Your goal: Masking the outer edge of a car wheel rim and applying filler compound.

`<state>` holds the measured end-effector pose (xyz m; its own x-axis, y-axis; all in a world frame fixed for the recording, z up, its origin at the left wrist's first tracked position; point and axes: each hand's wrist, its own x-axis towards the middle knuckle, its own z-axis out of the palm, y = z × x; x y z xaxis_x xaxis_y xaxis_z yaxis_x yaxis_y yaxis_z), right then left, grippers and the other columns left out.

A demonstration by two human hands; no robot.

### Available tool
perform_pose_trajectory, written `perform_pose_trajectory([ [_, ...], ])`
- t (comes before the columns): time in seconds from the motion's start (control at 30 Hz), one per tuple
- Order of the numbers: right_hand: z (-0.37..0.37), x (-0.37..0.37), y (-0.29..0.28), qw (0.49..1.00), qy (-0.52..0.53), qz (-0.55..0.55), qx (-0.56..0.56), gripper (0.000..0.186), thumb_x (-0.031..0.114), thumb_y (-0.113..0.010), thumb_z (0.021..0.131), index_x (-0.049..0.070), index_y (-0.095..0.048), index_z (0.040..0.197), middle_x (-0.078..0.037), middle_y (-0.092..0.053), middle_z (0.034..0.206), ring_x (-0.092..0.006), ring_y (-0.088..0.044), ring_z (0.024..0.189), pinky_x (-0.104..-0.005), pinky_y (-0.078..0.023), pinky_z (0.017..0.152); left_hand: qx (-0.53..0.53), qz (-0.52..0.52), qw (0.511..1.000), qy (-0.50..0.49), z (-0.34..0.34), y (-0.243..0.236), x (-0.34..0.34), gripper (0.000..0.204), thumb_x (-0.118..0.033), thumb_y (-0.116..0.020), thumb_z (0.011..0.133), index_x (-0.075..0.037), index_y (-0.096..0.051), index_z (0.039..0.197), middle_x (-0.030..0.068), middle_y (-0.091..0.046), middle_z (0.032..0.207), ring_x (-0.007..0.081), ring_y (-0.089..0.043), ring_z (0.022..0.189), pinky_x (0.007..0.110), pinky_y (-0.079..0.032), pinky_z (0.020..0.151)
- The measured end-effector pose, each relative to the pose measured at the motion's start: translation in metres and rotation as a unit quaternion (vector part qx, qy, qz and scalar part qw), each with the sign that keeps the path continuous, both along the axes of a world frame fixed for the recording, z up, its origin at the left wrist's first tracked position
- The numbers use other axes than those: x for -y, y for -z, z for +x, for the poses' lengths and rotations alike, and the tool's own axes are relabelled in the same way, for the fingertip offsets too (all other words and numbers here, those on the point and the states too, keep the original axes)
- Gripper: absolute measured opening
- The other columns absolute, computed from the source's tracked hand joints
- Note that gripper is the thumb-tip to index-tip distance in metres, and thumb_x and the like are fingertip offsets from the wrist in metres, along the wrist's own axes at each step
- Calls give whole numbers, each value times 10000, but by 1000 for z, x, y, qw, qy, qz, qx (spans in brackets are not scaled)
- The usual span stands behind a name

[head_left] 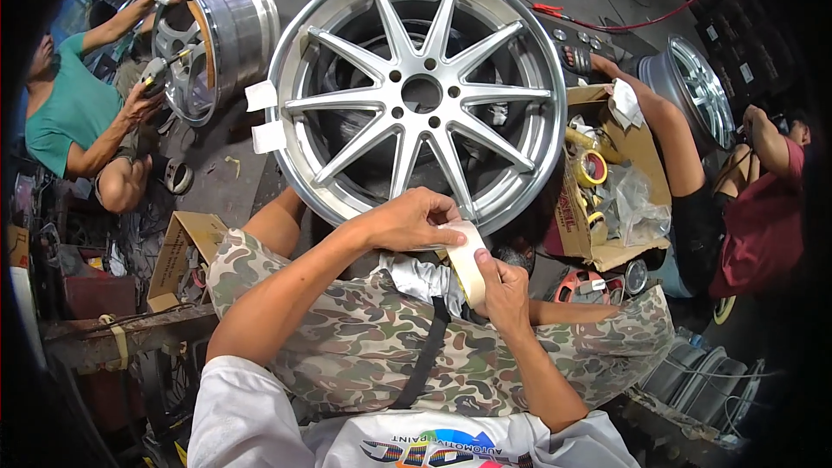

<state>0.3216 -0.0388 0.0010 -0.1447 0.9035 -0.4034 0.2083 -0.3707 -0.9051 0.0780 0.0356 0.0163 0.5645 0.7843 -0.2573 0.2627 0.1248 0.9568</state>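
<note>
A large silver multi-spoke wheel rim (468, 95) lies before me, with white tape pieces (258, 96) on its left edge. Just below the rim's near edge, my right hand (501, 290) grips a cream masking tape roll (468, 264), thumb on its band. My left hand (423, 218) is closed on the top end of the same tape, thumb pressed against it. Both hands are over my lap in camouflage shorts.
A co-worker (69, 121) at left holds a tool against an upright rim (247, 43); another person (754, 225) sits at right near a rim (659, 91). A cardboard box (581, 217) of tape and bags stands right; another box (172, 269) sits left, more rims (702, 377) lower right.
</note>
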Motion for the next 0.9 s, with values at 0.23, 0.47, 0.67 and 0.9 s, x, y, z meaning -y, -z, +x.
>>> perform_pose_trajectory([
  [0.23, 6, 6, -1, 993, -95, 66, -29, 340, 292, -790, 1008, -48, -798, 996, -46, -739, 785, -69, -612, 704, -288, -484, 632, -23, -46, 998, -33, -9, 16, -11, 313, -308, -844, 956, -1, -785, 946, 3, -684, 784, 95, -577, 754, 293, -481, 729],
  [0.47, 21, 17, 30, 974, -184, -125, 35, 460, 408, -815, 971, -49, -803, 1023, -38, -761, 842, -75, -624, 751, -288, -514, 673, -157, 96, 980, -71, -17, 39, -15, 282, -248, -836, 941, 27, -774, 955, 83, -667, 727, 117, -564, 695, 328, -480, 647],
  [0.67, 35, 23, 83, 943, -165, -264, 114, 613, 563, -804, 933, -46, -809, 1003, -43, -726, 812, -124, -624, 708, -312, -517, 673, -175, 125, 973, -78, -4, 52, -13, 314, -255, -840, 915, 38, -751, 987, 183, -719, 841, 292, -686, 781, 394, -526, 729],
  [0.9, 38, 31, 113, 943, -180, -229, 161, 716, 633, -832, 864, -77, -800, 954, -84, -727, 789, -155, -643, 716, -378, -530, 666, -258, 145, 955, -27, 12, 55, 1, 623, -291, -932, 797, 27, -624, 1236, 253, -698, 1223, 430, -672, 1184, 476, -533, 1001],
])
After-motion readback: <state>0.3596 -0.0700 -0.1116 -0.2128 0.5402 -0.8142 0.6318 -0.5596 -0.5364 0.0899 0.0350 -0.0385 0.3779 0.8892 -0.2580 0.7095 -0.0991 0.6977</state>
